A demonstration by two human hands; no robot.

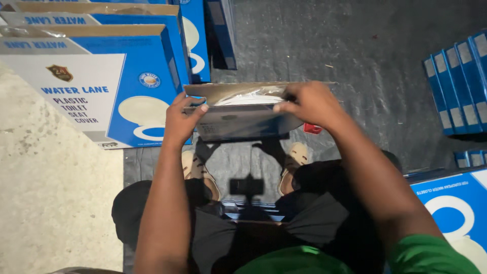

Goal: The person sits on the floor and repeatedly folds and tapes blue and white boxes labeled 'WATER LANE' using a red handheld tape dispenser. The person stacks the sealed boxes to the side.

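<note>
Above the person's sandalled feet (294, 160), at the middle of the view, both hands hold an open cardboard box (243, 122) upright. Left hand (181, 121) grips its left edge; right hand (310, 104) pinches the top flap over a white plastic-wrapped seat (251, 97). Blue boxes (122, 76) stand far left, more boxes (459, 81) lie right on the dark floor (365, 56).

The white seat (253, 96) inside the open flat box (243, 119) shows only as a plastic-wrapped sliver; the rest is hidden by the flaps. Both hands' fingertips (195, 107) curl over the flap edge. The red object (312, 129) behind the right wrist is mostly covered. The blue boxes (459, 81) at right are cut off by the frame edge.
</note>
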